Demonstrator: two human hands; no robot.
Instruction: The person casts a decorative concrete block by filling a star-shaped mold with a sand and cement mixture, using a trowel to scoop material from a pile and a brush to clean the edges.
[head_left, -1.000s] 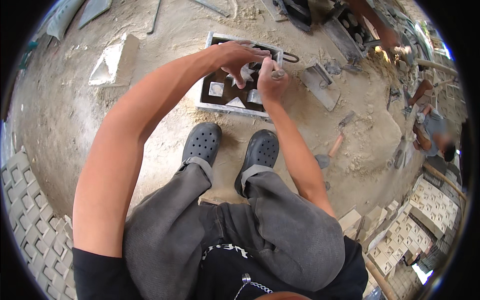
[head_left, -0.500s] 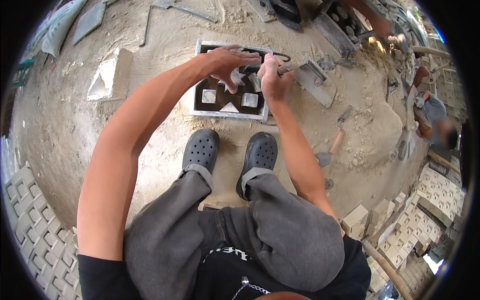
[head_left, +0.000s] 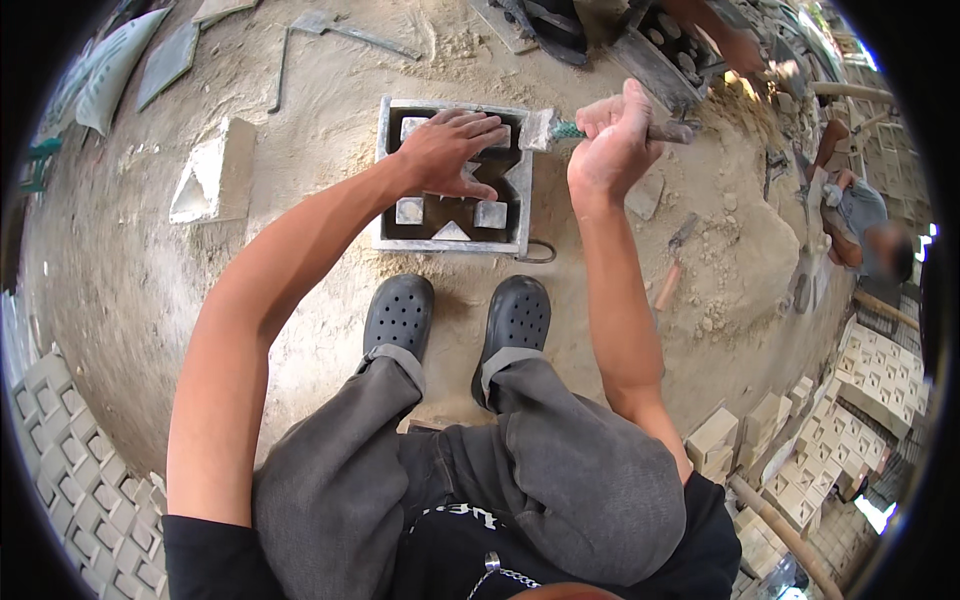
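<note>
A rectangular metal mould (head_left: 384,180) lies on the sandy ground beyond my feet. Inside it stand pale square and triangular blocks, among them a square block (head_left: 490,214) and a triangular block (head_left: 451,232). My left hand (head_left: 450,150) rests over the mould's middle with fingers spread, hiding some of the blocks. My right hand (head_left: 615,145) is raised to the right of the mould, closed around the handle of a short tool (head_left: 672,132). The tool has a green-wrapped neck and a pale, dusty head close to the mould's far right corner; its exact kind is unclear.
A flat trowel (head_left: 646,192) and a small trowel with an orange handle (head_left: 670,285) lie at right. A pale hollow block (head_left: 215,172) stands at left. Cast blocks (head_left: 880,370) are stacked at lower right. Another person (head_left: 858,215) crouches far right.
My right hand has lifted up and right with the tool, away from the mould. My left hand has shifted slightly toward me and left, its fingers still spread.
</note>
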